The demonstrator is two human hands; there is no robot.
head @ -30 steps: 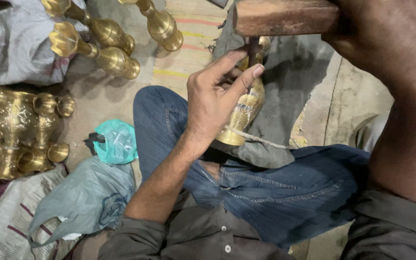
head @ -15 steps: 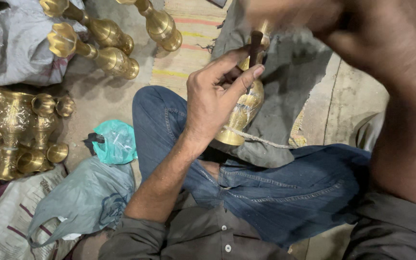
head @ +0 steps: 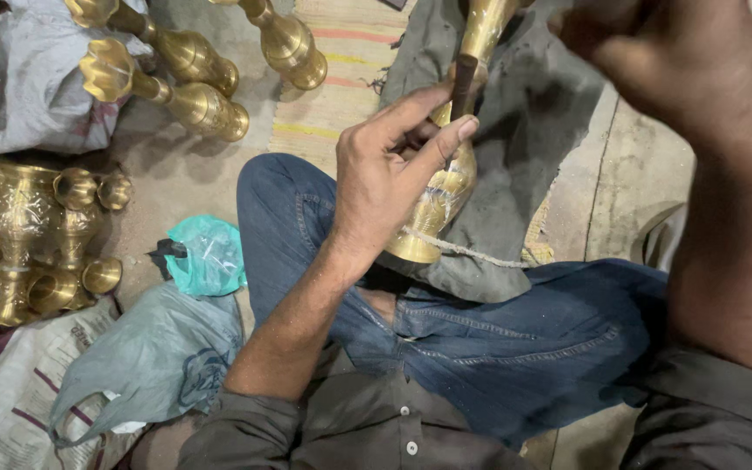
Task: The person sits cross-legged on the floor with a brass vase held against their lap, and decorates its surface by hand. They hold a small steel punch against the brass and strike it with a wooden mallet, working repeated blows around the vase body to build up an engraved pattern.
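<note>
— Sitting cross-legged in blue jeans [head: 515, 339], yes? What is the left hand [head: 385, 187] doing?

— It pinches a thin dark punch [head: 461, 87] against the brass vase [head: 446, 187], which lies over the lap on a grey cloth [head: 533, 113].

— And the right hand [head: 681, 65]?

— Raised and curled closed, though it is blurred; I cannot tell what it grips.

— Farther off?

— A teal bag [head: 206, 257] beside the knee, then more brass vases [head: 184, 78] on the floor.
</note>
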